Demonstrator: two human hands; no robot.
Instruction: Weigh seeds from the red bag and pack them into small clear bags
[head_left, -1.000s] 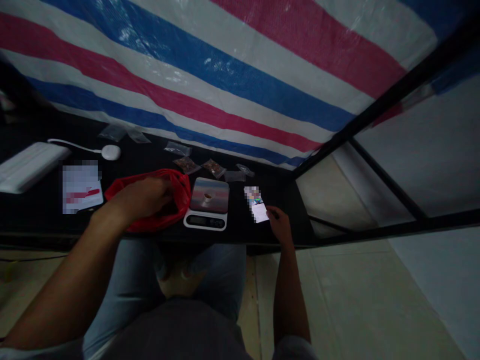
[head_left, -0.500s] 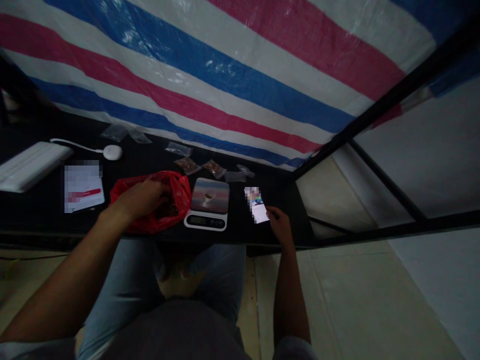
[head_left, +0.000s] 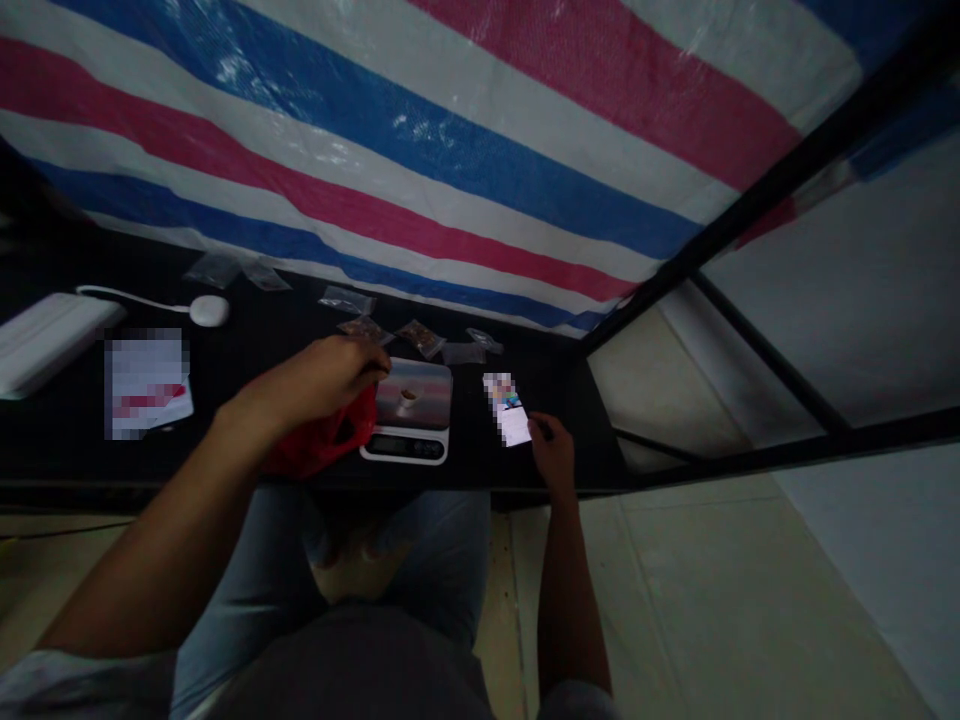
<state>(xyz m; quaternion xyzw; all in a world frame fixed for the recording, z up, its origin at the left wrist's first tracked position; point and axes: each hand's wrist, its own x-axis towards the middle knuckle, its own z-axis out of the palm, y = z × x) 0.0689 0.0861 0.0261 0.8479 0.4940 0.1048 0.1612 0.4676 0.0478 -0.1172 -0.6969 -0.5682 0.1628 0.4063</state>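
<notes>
Touching the lower right edge of the phone (head_left: 517, 425), the right hand (head_left: 553, 450) has bent fingers; I cannot tell if they pinch it. Screen lit, the phone lies on the black table (head_left: 472, 445), its long axis slanting away leftward. Left of it, the white scale (head_left: 420, 418) points its dark display (head_left: 405, 446) nearward, long axis running away; its silver plate bears a small pale cup (head_left: 407, 399). Above the crumpled red bag (head_left: 319, 445), the left hand (head_left: 341, 372) bunches its fingers, grip unclear. Beyond lie brown-filled sachets (head_left: 421, 339).
</notes>
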